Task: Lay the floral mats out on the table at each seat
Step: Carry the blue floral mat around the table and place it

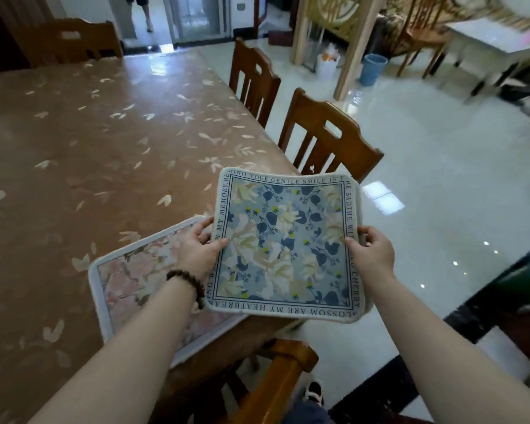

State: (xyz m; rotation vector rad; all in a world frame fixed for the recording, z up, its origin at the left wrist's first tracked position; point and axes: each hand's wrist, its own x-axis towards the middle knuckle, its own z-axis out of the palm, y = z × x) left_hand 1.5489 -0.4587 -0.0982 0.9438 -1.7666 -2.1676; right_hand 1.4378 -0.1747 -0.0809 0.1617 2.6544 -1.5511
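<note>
A blue floral mat (285,243) with lettering round its border is held flat in the air over the table's right edge. More mat edges show under its right side, so it tops a small stack. My left hand (198,247) grips its left edge, thumb on top. My right hand (372,250) grips the right edge the same way. A pink floral mat (135,280) lies flat on the table (89,148) at the near seat, partly under my left forearm.
Two wooden chairs (325,139) stand along the table's right side, another chair (71,41) at the far end, and one chair back (276,377) just below me. A blue bin (372,68) and a person's legs (141,10) are far off on the shiny floor.
</note>
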